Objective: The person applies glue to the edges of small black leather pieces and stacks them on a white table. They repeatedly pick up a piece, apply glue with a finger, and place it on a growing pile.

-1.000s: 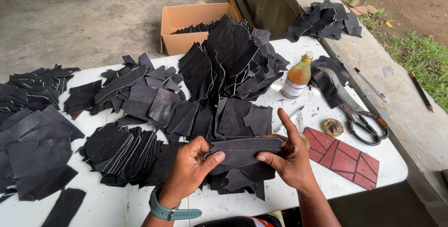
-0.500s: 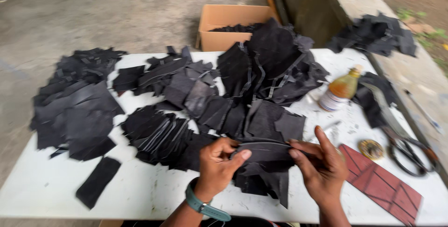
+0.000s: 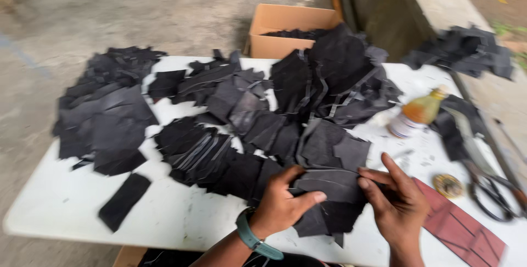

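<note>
My left hand (image 3: 284, 201), with a teal band at the wrist, and my right hand (image 3: 396, 201) both grip one black leather piece (image 3: 335, 183) just above the near side of the white table (image 3: 181, 217). The left thumb lies across its lower edge; the right fingers pinch its right end. Under and around it lie heaps of black leather pieces (image 3: 230, 118), the tallest heap (image 3: 329, 80) at the middle back.
An amber glue bottle (image 3: 415, 114), large scissors (image 3: 491, 184), a small round tin (image 3: 449, 185) and a red patterned sheet (image 3: 458, 228) lie to the right. A lone black strip (image 3: 124, 201) sits at the front left. An open cardboard box (image 3: 285, 25) stands behind the table.
The view has swung left and down, so the left heaps and the lone strip came into sight. Both hands kept their hold on the leather piece, shifting their fingers slightly.
</note>
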